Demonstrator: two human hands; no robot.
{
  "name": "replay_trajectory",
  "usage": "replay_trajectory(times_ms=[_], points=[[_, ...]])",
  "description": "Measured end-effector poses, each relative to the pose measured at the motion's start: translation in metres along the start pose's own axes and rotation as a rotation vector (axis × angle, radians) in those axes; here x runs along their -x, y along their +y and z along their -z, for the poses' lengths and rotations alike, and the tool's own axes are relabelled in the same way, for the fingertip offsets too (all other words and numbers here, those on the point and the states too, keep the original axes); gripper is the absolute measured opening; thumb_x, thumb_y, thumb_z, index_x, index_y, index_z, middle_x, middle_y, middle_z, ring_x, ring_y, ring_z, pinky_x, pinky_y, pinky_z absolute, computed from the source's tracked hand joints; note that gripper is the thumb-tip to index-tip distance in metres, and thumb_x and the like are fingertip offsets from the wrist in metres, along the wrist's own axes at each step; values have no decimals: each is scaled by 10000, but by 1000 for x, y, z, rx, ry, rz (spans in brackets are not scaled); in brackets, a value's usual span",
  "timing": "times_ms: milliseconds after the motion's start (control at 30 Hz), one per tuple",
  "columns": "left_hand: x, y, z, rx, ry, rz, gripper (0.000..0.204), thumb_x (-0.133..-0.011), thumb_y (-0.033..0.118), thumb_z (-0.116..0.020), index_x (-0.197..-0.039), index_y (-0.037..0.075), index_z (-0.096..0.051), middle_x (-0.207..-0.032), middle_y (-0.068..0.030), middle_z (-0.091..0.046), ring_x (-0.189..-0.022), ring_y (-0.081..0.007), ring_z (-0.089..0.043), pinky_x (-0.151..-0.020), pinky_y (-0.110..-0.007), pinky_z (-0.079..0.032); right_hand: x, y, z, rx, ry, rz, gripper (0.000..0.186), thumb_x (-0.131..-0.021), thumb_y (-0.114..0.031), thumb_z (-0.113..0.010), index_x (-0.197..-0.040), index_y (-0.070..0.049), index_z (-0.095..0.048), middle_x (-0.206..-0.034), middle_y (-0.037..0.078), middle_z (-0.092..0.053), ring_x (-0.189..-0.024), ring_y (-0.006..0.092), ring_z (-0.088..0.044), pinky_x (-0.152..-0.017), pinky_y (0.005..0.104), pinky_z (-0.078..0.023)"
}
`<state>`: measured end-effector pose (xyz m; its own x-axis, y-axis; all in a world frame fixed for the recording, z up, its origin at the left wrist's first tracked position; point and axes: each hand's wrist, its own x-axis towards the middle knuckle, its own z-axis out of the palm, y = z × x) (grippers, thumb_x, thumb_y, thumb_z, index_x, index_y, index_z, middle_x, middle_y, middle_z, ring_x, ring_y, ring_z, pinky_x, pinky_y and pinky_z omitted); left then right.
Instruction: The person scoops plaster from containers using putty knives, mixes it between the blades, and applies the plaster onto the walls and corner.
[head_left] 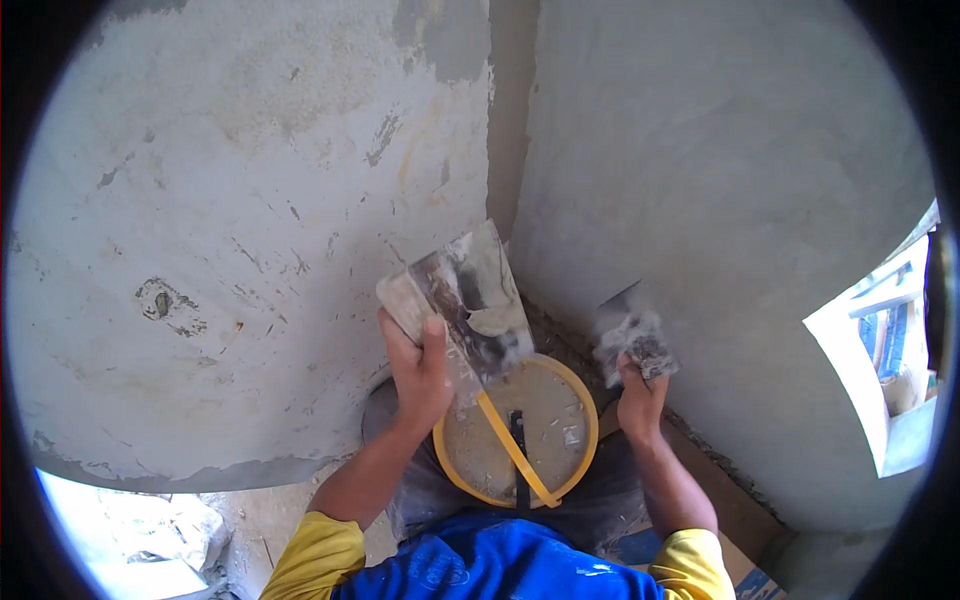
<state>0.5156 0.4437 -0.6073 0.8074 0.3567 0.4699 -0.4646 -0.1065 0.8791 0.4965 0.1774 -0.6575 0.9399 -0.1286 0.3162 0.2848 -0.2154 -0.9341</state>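
My left hand (pixel 418 372) is closed round the near left side of a wide rectangular plastering trowel (pixel 492 268), its thumb on top. The flat face is smeared with pale plaster and has a small lump near its right side. To the right, my right hand (pixel 640 398) grips a smaller putty knife (pixel 638 335), its blade pointing up and coated with wet plaster; its handle is hidden in the fist. The two tools are apart. Below and between them stands a round bucket with a yellow rim (pixel 592 440), holding greyish plaster residue.
A yellow bucket handle (pixel 515 450) crosses the bucket over a dark strip. A patchy, scraped wall (pixel 250 220) meets a smoother grey wall (pixel 720 180) in the corner ahead. Cardboard (pixel 700 450) lies at the right; rubble (pixel 180 530) sits at lower left. An opening (pixel 890 350) shows far right.
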Motion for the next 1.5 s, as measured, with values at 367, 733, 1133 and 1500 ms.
replay_trajectory(times_ms=[367, 733, 1133, 1500], points=[[-10, -7, -14, -27, -630, -587, 321, -747, -91, -626, -1025, 59, -570, -1209, -221, -586, -1071, -332, -621, -871, -376, -522, -5, -93, -32, -1253, -54, -638, 339, -819, -132, -509, -1138, -24, -544, -1046, 115, -642, -895, 255, -649, -705, 388, -547], [-51, 23, -21, -79, -273, 90, 448, -912, 307, -591, -1212, -8, -486, -1047, -126, -619, -930, -246, -628, -811, -354, -512, -38, -98, -8, -758, 295, 160, 366, -842, -1, -529, -1206, 3, -495, -1065, 117, -603, -976, 307, -619, -783, 474, -557], [-37, 32, -32, 669, -385, 797, 382, -951, 268, -547, -1223, 11, -471, -1052, -96, -599, -942, -182, -602, -828, -331, -503, -60, -12, 11, 748, -279, 566, 452, -792, -48, -640, -1237, -107, -585, -1247, 189, -537, -1194, 389, -502, -1037, 449, -381], [-34, 20, -42, 5, -244, 40, 446, -947, 265, -569, -1256, -18, -417, -1116, -96, -545, -994, -144, -516, -880, -294, -425, -45, -58, -26, 783, -145, 656, 501, -735, -66, -625, -1221, -187, -606, -1236, 67, -564, -1192, 315, -504, -1011, 587, -347]])
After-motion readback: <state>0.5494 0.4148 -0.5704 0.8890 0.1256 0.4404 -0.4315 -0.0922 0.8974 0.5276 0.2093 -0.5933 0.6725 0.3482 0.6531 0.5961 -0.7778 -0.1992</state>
